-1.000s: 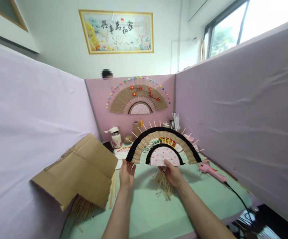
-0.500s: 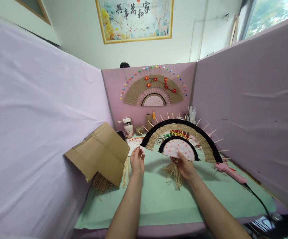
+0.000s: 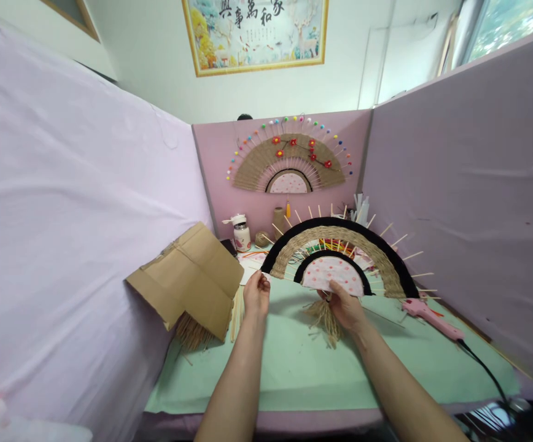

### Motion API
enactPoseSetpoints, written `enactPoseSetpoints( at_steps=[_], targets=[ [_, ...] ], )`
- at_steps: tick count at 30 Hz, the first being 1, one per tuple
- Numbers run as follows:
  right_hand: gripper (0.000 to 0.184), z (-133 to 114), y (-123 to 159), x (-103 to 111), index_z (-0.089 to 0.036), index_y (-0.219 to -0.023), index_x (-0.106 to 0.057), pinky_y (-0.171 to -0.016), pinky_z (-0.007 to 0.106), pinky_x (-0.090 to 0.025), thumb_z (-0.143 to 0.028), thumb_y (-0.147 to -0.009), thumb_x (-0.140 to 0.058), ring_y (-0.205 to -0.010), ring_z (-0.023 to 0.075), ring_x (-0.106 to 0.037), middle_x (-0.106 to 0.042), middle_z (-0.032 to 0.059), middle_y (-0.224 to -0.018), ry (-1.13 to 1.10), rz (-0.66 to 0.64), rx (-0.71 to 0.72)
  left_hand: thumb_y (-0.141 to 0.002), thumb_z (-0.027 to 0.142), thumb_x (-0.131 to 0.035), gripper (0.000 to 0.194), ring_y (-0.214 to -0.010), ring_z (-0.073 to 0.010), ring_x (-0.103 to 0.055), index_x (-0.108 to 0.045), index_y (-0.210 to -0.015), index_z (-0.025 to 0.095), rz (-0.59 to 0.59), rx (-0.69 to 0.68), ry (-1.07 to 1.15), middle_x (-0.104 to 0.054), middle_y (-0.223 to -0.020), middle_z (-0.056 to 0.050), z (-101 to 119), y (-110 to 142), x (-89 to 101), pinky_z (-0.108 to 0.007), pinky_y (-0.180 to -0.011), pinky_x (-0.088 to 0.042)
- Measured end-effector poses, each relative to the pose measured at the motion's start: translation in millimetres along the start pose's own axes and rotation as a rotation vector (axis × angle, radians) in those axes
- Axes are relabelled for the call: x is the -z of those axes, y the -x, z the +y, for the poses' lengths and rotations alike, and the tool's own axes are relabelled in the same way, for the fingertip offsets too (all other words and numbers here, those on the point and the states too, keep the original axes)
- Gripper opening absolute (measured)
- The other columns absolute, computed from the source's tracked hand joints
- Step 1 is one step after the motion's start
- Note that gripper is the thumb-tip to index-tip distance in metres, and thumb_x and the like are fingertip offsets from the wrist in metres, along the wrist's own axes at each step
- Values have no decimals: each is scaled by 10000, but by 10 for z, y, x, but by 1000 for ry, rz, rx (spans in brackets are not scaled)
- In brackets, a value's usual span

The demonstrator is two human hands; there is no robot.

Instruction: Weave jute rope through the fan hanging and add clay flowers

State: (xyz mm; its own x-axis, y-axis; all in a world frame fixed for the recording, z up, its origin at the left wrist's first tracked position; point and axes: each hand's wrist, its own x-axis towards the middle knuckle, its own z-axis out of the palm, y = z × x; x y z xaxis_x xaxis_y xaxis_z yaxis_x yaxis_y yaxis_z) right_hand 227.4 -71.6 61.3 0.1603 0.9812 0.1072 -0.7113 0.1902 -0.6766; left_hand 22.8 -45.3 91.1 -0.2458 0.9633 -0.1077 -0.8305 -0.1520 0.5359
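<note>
I hold a half-made fan (image 3: 340, 245) upright above the green mat (image 3: 294, 368). It has wooden sticks, woven jute bands, black arcs and a pink spotted centre. My right hand (image 3: 346, 307) is closed on the fan's pink base. My left hand (image 3: 256, 294) pinches the fan's left lower corner. A tuft of loose jute strands (image 3: 324, 319) lies on the mat under my right hand.
A finished fan (image 3: 289, 162) with red flowers hangs on the pink back partition. A folded cardboard sheet (image 3: 188, 279) leans at left over straw and sticks. A pink glue gun (image 3: 427, 313) with black cord lies at right. A small bottle (image 3: 241, 233) and twine stand at the back.
The camera has swung left and down, so the fan now sits further right in view. My left hand let go of the fan's corner for a moment and now pinches it again.
</note>
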Motion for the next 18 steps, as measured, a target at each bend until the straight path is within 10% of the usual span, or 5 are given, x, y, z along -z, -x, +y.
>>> enactPoseSetpoints(
  at_steps=[18],
  targets=[
    [297, -16, 8, -19, -284, -918, -645, -706, 290, -578, -198, -655, -753, -790, 160, -676, -727, -46, -862, -3, 18, -12, -641, -10, -684, 217, -568, -45, -521, -576, -741, 150, -108, 157, 4, -573, -671, 16, 7, 77, -38, -145, -510, -392]
  ],
)
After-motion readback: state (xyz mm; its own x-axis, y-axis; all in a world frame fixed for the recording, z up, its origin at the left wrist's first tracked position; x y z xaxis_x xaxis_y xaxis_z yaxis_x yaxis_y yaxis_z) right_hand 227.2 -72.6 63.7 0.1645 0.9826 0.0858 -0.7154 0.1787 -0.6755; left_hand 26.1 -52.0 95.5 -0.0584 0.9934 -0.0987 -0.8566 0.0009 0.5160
